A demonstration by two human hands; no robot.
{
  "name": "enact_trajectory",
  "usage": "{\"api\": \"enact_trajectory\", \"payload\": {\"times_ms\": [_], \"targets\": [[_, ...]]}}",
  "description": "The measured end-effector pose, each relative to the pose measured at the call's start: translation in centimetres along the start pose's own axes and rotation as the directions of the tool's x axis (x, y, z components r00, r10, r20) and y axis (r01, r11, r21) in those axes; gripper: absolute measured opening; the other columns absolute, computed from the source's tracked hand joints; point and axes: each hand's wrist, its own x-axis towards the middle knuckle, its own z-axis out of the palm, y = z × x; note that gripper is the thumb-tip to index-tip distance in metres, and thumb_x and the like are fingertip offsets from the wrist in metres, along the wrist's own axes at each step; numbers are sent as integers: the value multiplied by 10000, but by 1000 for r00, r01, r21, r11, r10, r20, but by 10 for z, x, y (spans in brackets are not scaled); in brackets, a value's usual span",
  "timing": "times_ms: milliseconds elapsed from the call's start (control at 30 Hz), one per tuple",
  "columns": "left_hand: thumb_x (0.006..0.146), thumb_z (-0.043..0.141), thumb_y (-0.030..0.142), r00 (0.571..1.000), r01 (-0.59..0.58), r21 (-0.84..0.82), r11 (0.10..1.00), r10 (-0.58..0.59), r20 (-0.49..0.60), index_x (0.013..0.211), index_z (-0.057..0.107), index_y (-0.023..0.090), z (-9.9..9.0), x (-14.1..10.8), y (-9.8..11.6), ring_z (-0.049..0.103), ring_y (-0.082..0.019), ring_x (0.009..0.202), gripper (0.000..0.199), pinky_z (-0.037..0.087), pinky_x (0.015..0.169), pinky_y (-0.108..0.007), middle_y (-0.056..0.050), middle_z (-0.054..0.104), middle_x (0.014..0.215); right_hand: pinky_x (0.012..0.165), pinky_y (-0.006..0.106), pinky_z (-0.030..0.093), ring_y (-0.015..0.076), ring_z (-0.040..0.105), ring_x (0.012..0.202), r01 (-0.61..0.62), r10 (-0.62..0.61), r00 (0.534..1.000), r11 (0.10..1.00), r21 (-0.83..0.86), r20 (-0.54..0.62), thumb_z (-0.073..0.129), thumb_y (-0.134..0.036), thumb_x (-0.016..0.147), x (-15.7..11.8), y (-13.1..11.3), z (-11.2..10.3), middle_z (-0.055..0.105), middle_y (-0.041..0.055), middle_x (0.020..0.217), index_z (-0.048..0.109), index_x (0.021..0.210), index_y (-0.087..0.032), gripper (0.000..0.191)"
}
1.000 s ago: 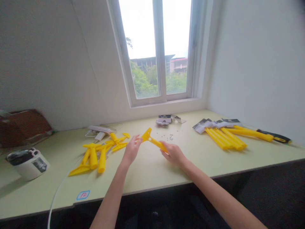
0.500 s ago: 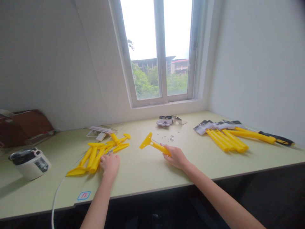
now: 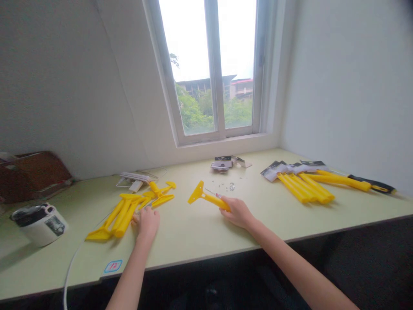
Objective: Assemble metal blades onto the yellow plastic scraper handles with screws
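My right hand [image 3: 238, 212] is closed around the handle of a yellow scraper [image 3: 209, 198], its wide flat head pointing left. A thin metal shaft [image 3: 211, 193], which looks like a screwdriver's, runs alongside the scraper from the same hand. On the left, my left hand [image 3: 148, 222] rests at the right side of a heap of yellow scrapers [image 3: 124, 215], its fingers curled against the handles. Those fingertips are partly hidden, and what they grip cannot be made out. More yellow scraper heads [image 3: 163, 199] lie just beyond this hand.
Small metal screws [image 3: 232, 187] are scattered mid-table before some dark-labelled packets [image 3: 222, 163]. To the right lie packaged yellow handles [image 3: 298, 189] and a black-and-yellow tool [image 3: 372, 184]. At left are a white mug [image 3: 41, 226], a power strip [image 3: 134, 176], a cable and a brown bag [image 3: 34, 176].
The near scrapers of the left heap have slid a little to the left and turned, with my left hand beside them. My right hand and its scraper have hardly moved.
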Motion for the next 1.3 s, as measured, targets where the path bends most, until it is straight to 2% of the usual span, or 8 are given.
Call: {"api": "enact_trajectory", "payload": {"times_ms": [133, 367, 533, 767, 967, 1067, 1167, 1300], "targets": [[805, 313, 228, 998, -54, 35, 998, 55, -33, 911, 627, 43, 1, 0, -2, 550, -283, 894, 380, 375, 785, -362, -202, 611, 918, 582, 219, 331, 143, 575, 662, 19, -19, 1000, 1000, 1, -10, 481, -272, 763, 0, 1, 1, 664, 57, 831, 547, 1096, -188, 349], [804, 309, 205, 989, -136, 53, 989, 139, -43, 892, 623, 84, -6, -10, -4, 542, -281, 894, 347, 388, 757, -367, -170, 620, 917, 580, 214, 336, 140, 569, 655, 24, -24, 1000, 1000, 3, -9, 481, -269, 761, -1, 1, 0, 662, 54, 823, 545, 1098, -187, 353], [810, 292, 168, 987, -143, 77, 987, 148, -66, 986, 586, 83, -10, -13, 0, 538, -269, 914, 353, 386, 781, -352, -158, 609, 932, 577, 212, 335, 138, 566, 658, 2, -2, 1000, 1000, 5, 10, 483, -269, 760, -1, 0, -2, 661, 54, 824, 556, 1077, -188, 335], [813, 192, 44, 970, -243, 164, 956, 240, 43, 926, 627, 69, -17, -16, -1, 532, -258, 923, 450, 376, 827, -327, -166, 594, 948, 586, 215, 338, 142, 565, 665, -24, 23, 1000, 999, 31, 16, 483, -257, 756, -2, -3, -5, 659, 53, 815, 575, 1040, -192, 306], [780, 194, -24, 952, -282, 140, 949, 259, 160, 908, 630, 38, -42, -33, 4, 570, -276, 888, 459, 436, 705, -325, -208, 614, 854, 564, 211, 331, 134, 555, 628, -6, 6, 1000, 1000, 28, -3, 482, -255, 755, -2, -2, -4, 654, 45, 777, 575, 1033, -189, 300], [789, 188, -12, 945, -301, 113, 947, 280, 168, 964, 616, 40, -50, -41, 7, 602, -270, 818, 466, 444, 680, -335, -206, 625, 832, 563, 211, 327, 135, 558, 630, -16, 16, 1000, 1000, 20, -2, 487, -261, 754, -2, -1, -3, 654, 41, 769, 574, 1022, -191, 290], [798, 212, 16, 955, -280, 67, 958, 270, 122, 1140, 544, 82, -56, -48, 12, 616, -275, 761, 482, 443, 658, -352, -173, 644, 769, 578, 212, 331, 134, 564, 645, -26, 26, 1000, 999, 21, 0, 485, -265, 760, -1, 0, -3, 655, 40, 785, 573, 998, -194, 264], [797, 347, 135, 974, -202, -213, 956, 219, 59, 1074, 608, 157, -63, -51, 23, 616, -261, 769, 381, 437, 704, -353, -134, 671, 825, 587, 215, 331, 134, 564, 647, -42, 42, 999, 999, 20, 4, 481, -261, 762, -1, 0, -3, 655, 39, 793, 573, 948, -194, 217]]}}
